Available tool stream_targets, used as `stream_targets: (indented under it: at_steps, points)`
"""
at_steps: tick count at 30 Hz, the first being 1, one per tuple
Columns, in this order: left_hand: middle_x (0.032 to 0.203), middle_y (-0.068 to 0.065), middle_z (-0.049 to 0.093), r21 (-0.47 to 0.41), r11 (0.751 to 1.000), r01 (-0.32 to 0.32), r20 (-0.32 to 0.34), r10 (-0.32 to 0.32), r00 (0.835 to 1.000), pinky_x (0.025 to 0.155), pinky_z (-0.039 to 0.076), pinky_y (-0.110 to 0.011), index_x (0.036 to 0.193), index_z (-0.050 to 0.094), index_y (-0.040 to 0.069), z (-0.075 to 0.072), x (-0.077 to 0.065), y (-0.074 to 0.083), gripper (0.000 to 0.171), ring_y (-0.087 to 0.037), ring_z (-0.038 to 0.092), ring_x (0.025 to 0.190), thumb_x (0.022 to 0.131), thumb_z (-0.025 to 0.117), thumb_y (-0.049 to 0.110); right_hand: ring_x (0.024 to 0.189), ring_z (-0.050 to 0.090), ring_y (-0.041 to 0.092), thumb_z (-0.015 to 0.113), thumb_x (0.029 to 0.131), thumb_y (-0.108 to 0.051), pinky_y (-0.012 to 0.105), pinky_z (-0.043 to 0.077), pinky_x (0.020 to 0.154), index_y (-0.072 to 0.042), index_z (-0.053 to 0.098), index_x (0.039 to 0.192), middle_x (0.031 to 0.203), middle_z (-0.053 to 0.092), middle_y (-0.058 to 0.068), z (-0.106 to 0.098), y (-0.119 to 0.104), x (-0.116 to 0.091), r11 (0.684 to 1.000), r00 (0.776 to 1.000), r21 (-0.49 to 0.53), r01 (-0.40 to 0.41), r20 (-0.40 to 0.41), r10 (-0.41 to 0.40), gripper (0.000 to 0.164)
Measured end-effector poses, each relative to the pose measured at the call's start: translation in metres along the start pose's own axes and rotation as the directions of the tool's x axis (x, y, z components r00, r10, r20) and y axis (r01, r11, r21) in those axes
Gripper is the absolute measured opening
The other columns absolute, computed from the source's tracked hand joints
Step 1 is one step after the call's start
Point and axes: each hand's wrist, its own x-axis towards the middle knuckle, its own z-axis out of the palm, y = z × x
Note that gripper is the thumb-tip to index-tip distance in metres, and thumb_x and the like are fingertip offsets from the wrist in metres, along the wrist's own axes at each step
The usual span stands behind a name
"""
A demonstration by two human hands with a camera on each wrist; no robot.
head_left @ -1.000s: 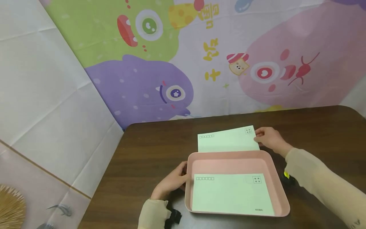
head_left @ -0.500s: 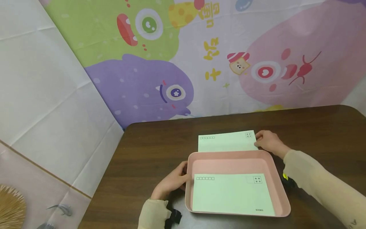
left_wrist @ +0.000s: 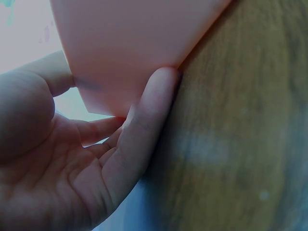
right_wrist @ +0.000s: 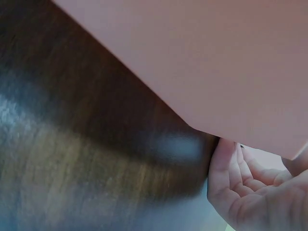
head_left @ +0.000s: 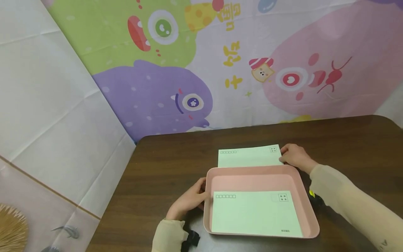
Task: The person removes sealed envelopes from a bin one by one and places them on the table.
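Note:
A shallow pink tray (head_left: 252, 180) sits on the dark wooden table, and a pale green envelope (head_left: 252, 215) lies in its front part. My left hand (head_left: 189, 201) grips the tray's left side, thumb over the rim; in the left wrist view its fingers curl against the outer wall (left_wrist: 130, 43). Behind the tray, a second pale green envelope (head_left: 245, 157) shows only its upper part, the rest hidden by the far rim. My right hand (head_left: 297, 156) pinches that envelope's right edge. The right wrist view has the right hand (right_wrist: 255, 192) beyond the tray's outer wall (right_wrist: 216, 57).
The wooden table (head_left: 163, 164) extends left and right of the tray and ends at a cartoon-printed cloth (head_left: 151, 98) at the back. A white panelled surface (head_left: 56, 105) runs along the left. Black straps (head_left: 191, 238) are worn on the wrists.
My right hand has brought the rear envelope down and slightly nearer the tray, so less of it shows and its top edge is more level. My left hand and the tray have stayed put.

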Motion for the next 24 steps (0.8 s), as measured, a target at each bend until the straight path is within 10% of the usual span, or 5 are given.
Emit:
stream_targets:
  at_steps: [24]
  points:
    - [0.105,-0.015,0.048,0.023,1.0,-0.002,-0.002,0.003,1.0,0.058,0.053,-0.036,0.136,0.029,0.002,-0.002,0.017,-0.029,0.055,-0.02,0.054,0.081,0.089,0.053,0.017,0.085,0.051,0.032,0.061,0.081,-0.014,0.038,0.044,0.068,0.008,0.049,0.109,0.105,0.054,0.025,0.004,-0.003,-0.001,0.998,1.0,-0.056,-0.011,-0.03,0.01,0.037]
